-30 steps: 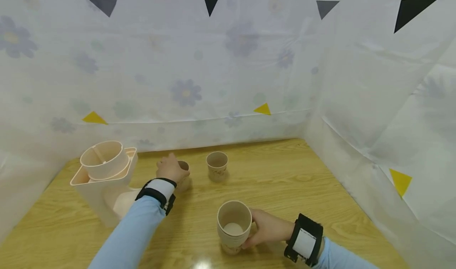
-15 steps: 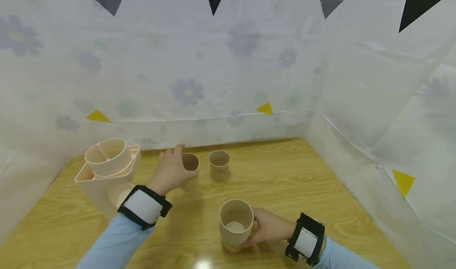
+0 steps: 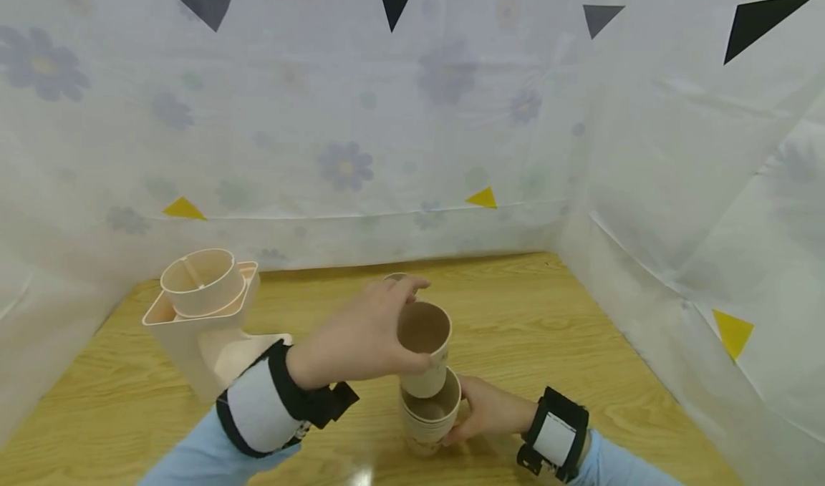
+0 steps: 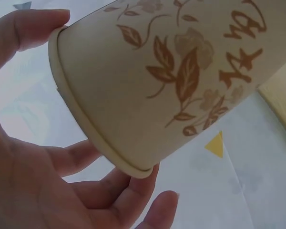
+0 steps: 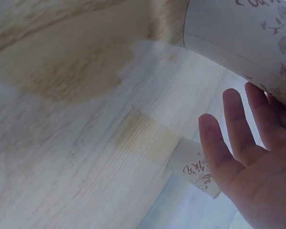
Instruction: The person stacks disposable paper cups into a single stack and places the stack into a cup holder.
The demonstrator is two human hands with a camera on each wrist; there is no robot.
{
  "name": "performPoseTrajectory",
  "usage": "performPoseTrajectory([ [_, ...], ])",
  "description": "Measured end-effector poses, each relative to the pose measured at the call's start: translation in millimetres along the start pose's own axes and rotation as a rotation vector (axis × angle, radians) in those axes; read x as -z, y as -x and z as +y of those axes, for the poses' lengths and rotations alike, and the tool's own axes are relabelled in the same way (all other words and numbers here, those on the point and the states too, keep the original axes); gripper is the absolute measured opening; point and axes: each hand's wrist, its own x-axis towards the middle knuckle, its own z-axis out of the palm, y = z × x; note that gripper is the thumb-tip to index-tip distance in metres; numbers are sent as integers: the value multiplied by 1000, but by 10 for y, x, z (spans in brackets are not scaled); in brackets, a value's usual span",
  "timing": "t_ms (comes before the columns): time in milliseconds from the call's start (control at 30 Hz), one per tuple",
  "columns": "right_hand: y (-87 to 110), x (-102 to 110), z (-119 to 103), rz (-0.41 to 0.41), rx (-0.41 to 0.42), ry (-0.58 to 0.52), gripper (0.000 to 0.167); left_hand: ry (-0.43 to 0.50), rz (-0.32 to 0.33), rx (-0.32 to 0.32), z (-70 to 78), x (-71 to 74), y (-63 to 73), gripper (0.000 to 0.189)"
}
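My left hand grips a paper cup near its rim, thumb on one side and fingers on the other. In the left wrist view the same paper cup shows brown printed leaves and lettering. Its base dips into the mouth of a stack of nested paper cups on the table. Around the right side of that stack my right hand holds it steady. The right wrist view shows some fingers stretched out along the stack's wall. Behind my left hand another paper cup is mostly hidden.
A cream plastic holder with a round tube on top stands at the left of the wooden table. White flowered sheeting with black, grey and yellow triangles closes off the back and sides.
My left hand lifted the paper cup from the back of the table and brought it right and nearer, over the stack. My right hand stays at the stack.
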Motion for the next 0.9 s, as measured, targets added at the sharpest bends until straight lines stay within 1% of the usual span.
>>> performPoseTrajectory([
  [133,-9,6,4,-15,-8,-11,58,-30,-15,-47,27,-78,-39,77],
  [300,-3,10,6,-27,1,-37,56,-79,-55,-66,6,-201,-83,76],
  [400,2,8,6,-31,9,-52,56,-112,-67,-74,-11,-285,-102,74],
  [533,-3,10,-4,-29,5,-67,58,-165,-85,-71,-36,-393,-119,73],
  [667,-1,15,-10,-18,-11,-64,60,-168,-122,-56,-67,-485,-131,74],
  [900,5,17,-15,-23,-19,-65,62,-221,-133,-50,-110,-608,-136,74],
])
